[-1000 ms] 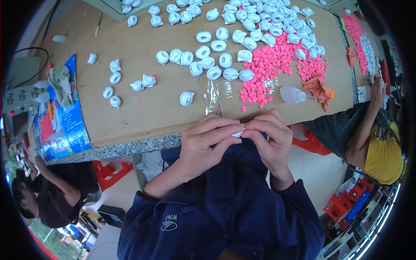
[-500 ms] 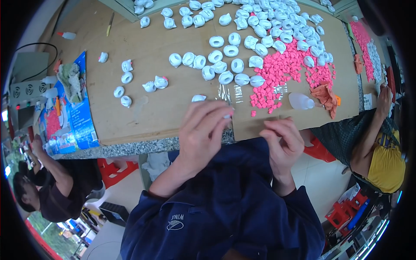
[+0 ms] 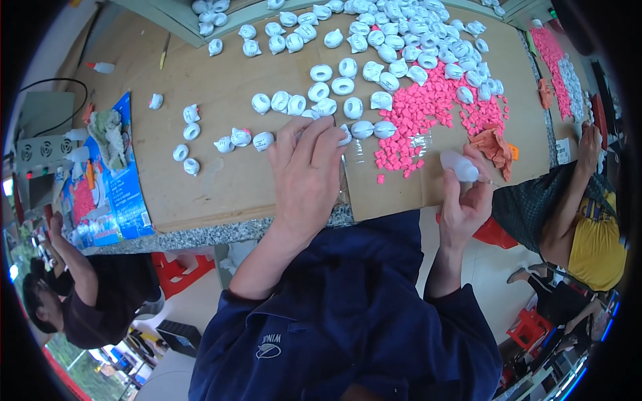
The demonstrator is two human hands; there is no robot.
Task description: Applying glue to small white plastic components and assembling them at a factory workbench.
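In my right hand (image 3: 466,207) I hold a translucent squeeze bottle (image 3: 460,166), tilted with its nozzle end to the right. My left hand (image 3: 304,174) reaches palm down over the cardboard, its fingers bent around a white cat-head piece (image 3: 345,135) at the end of a short row. The fingertips are partly hidden. Another white piece (image 3: 263,141) lies just left of this hand. More hollow white pieces with oval openings stand beyond the fingers. Small pink pieces (image 3: 418,107) lie heaped to the right of them.
A large pile of white pieces (image 3: 428,33) covers the far right. An orange cloth (image 3: 493,148) lies beside the bottle. On the left are a blue printed sheet (image 3: 127,180), a rag (image 3: 107,130) and a red-tipped bottle (image 3: 101,67). Other people work at both sides.
My right hand, empty before, has picked up the squeeze bottle from the cardboard. My left hand, which pinched a small pink piece, has moved forward onto the white pieces.
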